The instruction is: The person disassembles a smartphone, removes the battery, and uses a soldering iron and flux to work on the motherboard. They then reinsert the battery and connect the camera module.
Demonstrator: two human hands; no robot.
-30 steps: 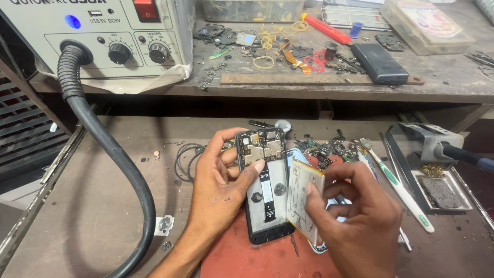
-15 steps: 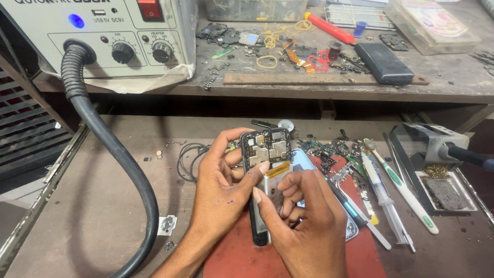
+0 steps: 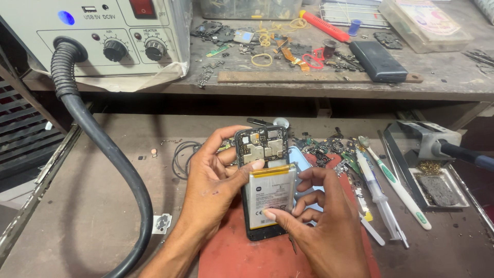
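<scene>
The left hand (image 3: 211,185) holds an open phone (image 3: 261,149) near the middle of the bench, fingers curled round its left side, thumb on top of the battery (image 3: 271,195). The right hand (image 3: 324,226) pinches the battery's right edge and near corner, fingers close together. The battery lies flat in the phone, over a red mat (image 3: 242,257). It looks light, thin and stiff, and easy to hurt, so the edges seem the best place to hold it. A toothbrush (image 3: 396,180) lies to the right.
</scene>
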